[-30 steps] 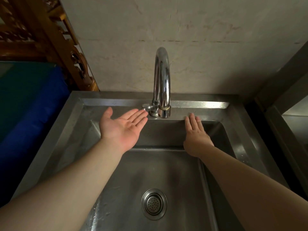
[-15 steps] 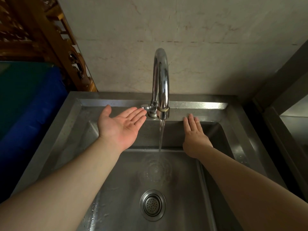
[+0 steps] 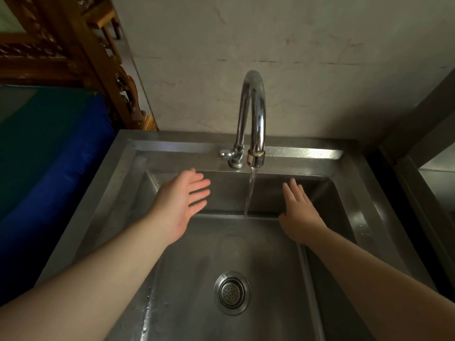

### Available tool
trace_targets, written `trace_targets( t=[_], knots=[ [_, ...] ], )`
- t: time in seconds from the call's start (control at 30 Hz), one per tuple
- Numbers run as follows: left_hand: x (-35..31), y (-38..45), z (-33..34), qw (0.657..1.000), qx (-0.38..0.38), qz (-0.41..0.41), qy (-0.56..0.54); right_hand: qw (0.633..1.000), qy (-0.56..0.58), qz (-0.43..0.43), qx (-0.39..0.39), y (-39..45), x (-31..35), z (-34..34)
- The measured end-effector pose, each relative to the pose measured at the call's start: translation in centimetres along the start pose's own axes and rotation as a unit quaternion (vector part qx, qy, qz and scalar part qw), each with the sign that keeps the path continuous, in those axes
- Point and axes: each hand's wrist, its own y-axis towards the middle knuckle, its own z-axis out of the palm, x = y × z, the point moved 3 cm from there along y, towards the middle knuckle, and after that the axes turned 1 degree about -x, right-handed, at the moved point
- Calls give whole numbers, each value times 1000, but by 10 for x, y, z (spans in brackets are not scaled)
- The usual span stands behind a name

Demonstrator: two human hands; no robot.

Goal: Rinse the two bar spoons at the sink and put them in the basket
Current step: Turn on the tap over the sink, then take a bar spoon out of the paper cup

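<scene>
A steel sink [image 3: 364, 193] fills the view, with a drain strainer [image 3: 232, 292] in its floor. A chrome gooseneck faucet [image 3: 254, 112] rises at the back rim, and water [image 3: 249, 195] streams from its spout. The faucet's small lever [image 3: 225, 153] points left. My left hand [image 3: 181, 203] hovers open, palm turned right, just below and left of the lever. My right hand [image 3: 299, 212] is open, palm down, to the right of the stream. Neither hand holds anything. No bar spoons and no basket are in view.
A blue and green surface [image 3: 49, 156] lies to the left of the sink. Carved wooden furniture [image 3: 81, 45] stands behind it. A pale wall [image 3: 295, 57] backs the faucet. A steel frame [image 3: 418, 148] borders the right side.
Water started running from the faucet. My left hand drew back from the lever, down and slightly left. My right hand stayed nearly still.
</scene>
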Motion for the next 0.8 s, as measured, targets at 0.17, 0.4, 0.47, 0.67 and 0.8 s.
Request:
trace_targets(
  t=[0.17,0.4,0.47,0.67,0.8],
  knots=[
    [-14,-48,-22,987,-59,100,112,992,72,24,-100,-76,17,0],
    [-50,-121,-83,948,-75,210,228,966,193,-88,-148,-165,131,-22],
    [-64,-141,-108,933,-93,245,247,958,207,-136,-142,-181,173,-28],
    [-104,-212,-207,883,-193,315,291,932,223,-269,-100,-214,299,-29],
    [-118,-264,-285,851,-271,330,305,908,236,-338,-75,-240,382,-19]
  ],
)
